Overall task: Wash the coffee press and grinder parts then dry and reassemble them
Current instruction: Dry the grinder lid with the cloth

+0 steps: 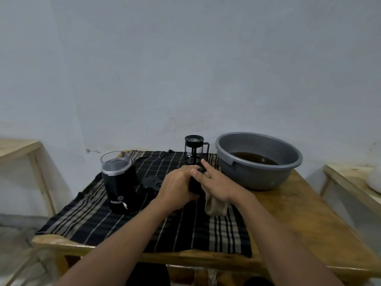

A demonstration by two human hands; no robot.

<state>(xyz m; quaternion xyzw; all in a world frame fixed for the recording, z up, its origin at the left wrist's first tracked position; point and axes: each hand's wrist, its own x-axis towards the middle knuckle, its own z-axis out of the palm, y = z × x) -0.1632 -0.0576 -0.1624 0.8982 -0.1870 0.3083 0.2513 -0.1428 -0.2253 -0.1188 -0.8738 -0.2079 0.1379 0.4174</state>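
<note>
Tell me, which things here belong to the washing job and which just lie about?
Job: grinder, coffee press, black disc, grey basin, striped cloth, black part in left hand, beige rag in right hand.
Lying about: left side table, white object.

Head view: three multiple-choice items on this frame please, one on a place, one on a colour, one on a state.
1. The round grey plastic basin stands: A) on the floor; B) on the wooden table, right of the black-framed glass coffee press; C) on a chair.
2. The liquid in the basin is: A) brown; B) clear; C) white.
3. The coffee press's black lid is: A) in the basin; B) on the floor; C) on the press.
Answers: 1 B, it sits beside the press; 2 A, dark brown water shows; 3 C, it caps the glass.
</note>
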